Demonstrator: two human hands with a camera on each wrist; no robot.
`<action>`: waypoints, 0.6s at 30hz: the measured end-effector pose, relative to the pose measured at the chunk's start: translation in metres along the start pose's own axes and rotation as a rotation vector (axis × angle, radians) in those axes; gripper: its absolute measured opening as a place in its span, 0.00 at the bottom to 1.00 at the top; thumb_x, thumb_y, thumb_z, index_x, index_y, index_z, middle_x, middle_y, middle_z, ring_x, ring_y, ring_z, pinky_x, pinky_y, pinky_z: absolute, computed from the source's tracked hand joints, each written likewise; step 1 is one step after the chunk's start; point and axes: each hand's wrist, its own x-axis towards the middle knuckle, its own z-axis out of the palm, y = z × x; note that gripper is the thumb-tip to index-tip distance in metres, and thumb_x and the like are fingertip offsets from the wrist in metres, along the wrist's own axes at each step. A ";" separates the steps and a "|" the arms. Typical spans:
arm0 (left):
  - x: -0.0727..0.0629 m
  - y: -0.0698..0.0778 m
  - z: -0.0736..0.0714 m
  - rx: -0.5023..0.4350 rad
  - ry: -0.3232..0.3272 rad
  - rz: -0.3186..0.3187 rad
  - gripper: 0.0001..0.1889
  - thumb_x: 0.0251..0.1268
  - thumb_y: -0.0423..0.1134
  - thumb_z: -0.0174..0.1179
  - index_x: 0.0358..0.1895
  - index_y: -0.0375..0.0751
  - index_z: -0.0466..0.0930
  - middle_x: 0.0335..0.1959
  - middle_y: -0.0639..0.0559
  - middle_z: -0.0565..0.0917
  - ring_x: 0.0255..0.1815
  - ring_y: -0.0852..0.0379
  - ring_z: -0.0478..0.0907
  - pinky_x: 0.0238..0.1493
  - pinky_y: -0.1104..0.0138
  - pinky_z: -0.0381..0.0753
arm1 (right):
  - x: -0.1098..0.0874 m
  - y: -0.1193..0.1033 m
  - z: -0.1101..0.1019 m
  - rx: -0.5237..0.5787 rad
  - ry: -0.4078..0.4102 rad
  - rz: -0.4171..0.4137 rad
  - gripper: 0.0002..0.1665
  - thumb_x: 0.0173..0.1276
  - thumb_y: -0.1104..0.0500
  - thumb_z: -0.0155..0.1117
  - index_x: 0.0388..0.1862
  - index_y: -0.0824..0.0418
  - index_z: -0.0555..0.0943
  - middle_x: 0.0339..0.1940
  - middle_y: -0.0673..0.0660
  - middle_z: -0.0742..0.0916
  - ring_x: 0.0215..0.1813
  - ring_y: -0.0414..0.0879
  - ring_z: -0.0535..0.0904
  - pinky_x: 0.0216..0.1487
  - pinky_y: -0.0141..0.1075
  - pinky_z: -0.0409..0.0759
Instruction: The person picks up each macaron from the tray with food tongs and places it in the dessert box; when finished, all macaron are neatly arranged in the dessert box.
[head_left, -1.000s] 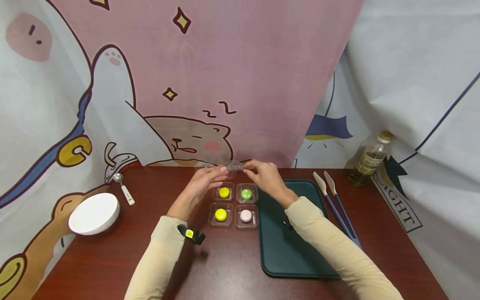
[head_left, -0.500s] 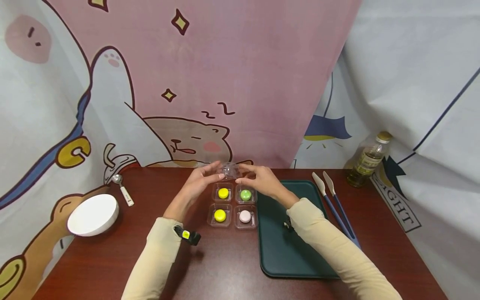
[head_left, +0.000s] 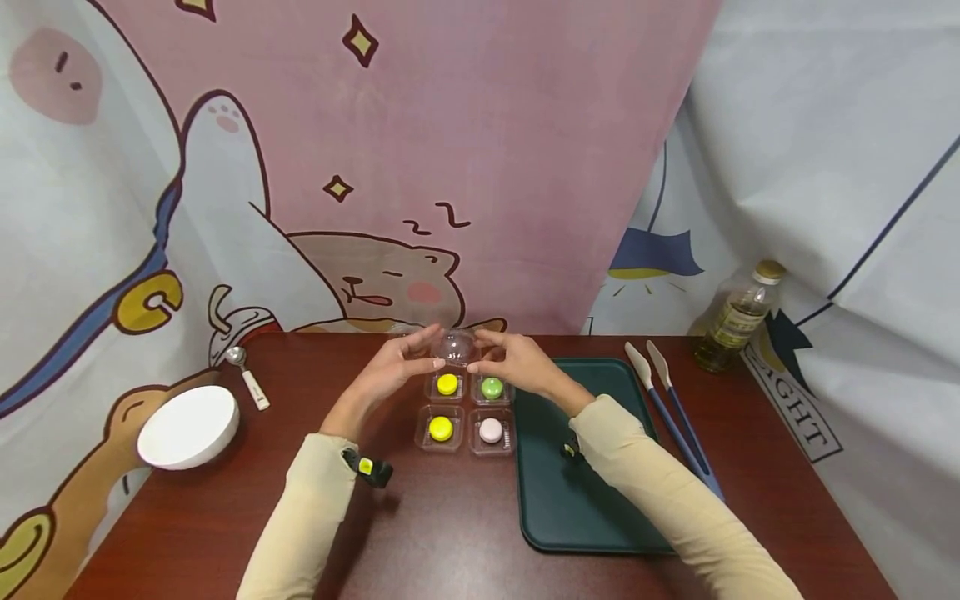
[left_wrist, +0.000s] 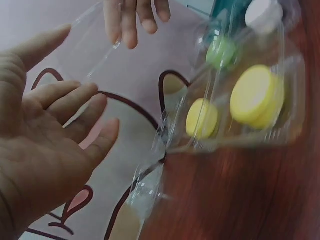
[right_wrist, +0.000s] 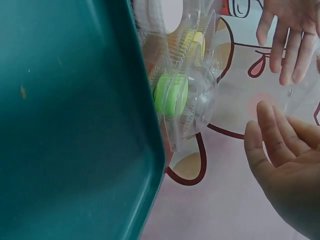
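Note:
A clear plastic lid is held up between both hands, just above the back row of clear boxes. My left hand pinches its left edge between thumb and fingers. On its right edge, my right hand does likewise. Below are a back yellow macaron, a green macaron, a front yellow macaron and a pale pink macaron, each in its own clear box. In the right wrist view, a clear dome stands by the green macaron. The lid is barely visible in both wrist views.
A dark green tray lies right of the boxes. Two blue-handled spreaders and an oil bottle are beyond it. At left are a white bowl and a scoop. More clear plastic lies behind the boxes.
The lid has turned from nearly flat to tilted, and has come down and toward me over the back boxes. My left hand has shifted from its near side to its left edge.

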 end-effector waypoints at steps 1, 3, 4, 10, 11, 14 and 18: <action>0.000 -0.001 -0.001 0.042 -0.004 -0.001 0.38 0.67 0.43 0.67 0.78 0.46 0.63 0.77 0.48 0.70 0.77 0.45 0.66 0.77 0.46 0.64 | 0.000 0.000 0.001 -0.019 -0.006 0.003 0.43 0.66 0.42 0.72 0.75 0.57 0.71 0.62 0.53 0.86 0.54 0.46 0.84 0.48 0.39 0.85; -0.001 -0.002 -0.004 0.121 -0.013 0.003 0.38 0.66 0.44 0.68 0.78 0.47 0.63 0.77 0.49 0.69 0.77 0.45 0.66 0.76 0.45 0.64 | 0.001 -0.001 0.004 -0.053 -0.016 0.005 0.44 0.65 0.42 0.72 0.75 0.58 0.71 0.62 0.54 0.86 0.56 0.47 0.84 0.53 0.43 0.85; -0.001 -0.003 -0.005 0.157 -0.016 0.001 0.38 0.66 0.45 0.68 0.78 0.47 0.64 0.77 0.49 0.70 0.77 0.45 0.66 0.76 0.44 0.65 | 0.002 -0.002 0.005 -0.064 -0.020 0.005 0.44 0.65 0.43 0.73 0.75 0.59 0.70 0.63 0.55 0.85 0.57 0.48 0.84 0.55 0.44 0.85; 0.002 -0.011 -0.010 0.313 -0.028 -0.002 0.39 0.63 0.48 0.70 0.77 0.47 0.66 0.76 0.45 0.71 0.77 0.44 0.66 0.76 0.44 0.65 | 0.007 -0.004 0.012 -0.083 -0.019 0.022 0.44 0.64 0.47 0.75 0.74 0.62 0.71 0.60 0.57 0.85 0.59 0.52 0.83 0.60 0.49 0.83; 0.002 -0.013 -0.010 0.337 -0.027 -0.009 0.40 0.62 0.48 0.71 0.77 0.48 0.66 0.76 0.45 0.71 0.77 0.44 0.66 0.76 0.45 0.65 | 0.008 -0.004 0.014 -0.096 -0.017 0.026 0.44 0.63 0.48 0.75 0.74 0.62 0.71 0.60 0.58 0.85 0.59 0.52 0.83 0.60 0.49 0.83; 0.002 -0.018 -0.011 0.389 -0.030 -0.036 0.39 0.62 0.48 0.71 0.77 0.50 0.67 0.76 0.45 0.71 0.77 0.43 0.65 0.76 0.44 0.64 | 0.010 -0.004 0.017 -0.164 -0.023 0.032 0.44 0.63 0.47 0.76 0.74 0.61 0.72 0.61 0.59 0.85 0.60 0.52 0.82 0.61 0.49 0.82; 0.003 -0.025 -0.011 0.425 -0.032 -0.065 0.38 0.62 0.47 0.71 0.76 0.53 0.67 0.76 0.44 0.70 0.77 0.42 0.65 0.76 0.43 0.64 | 0.013 -0.006 0.021 -0.239 -0.055 0.050 0.45 0.62 0.46 0.76 0.74 0.61 0.72 0.62 0.60 0.84 0.63 0.54 0.79 0.64 0.51 0.79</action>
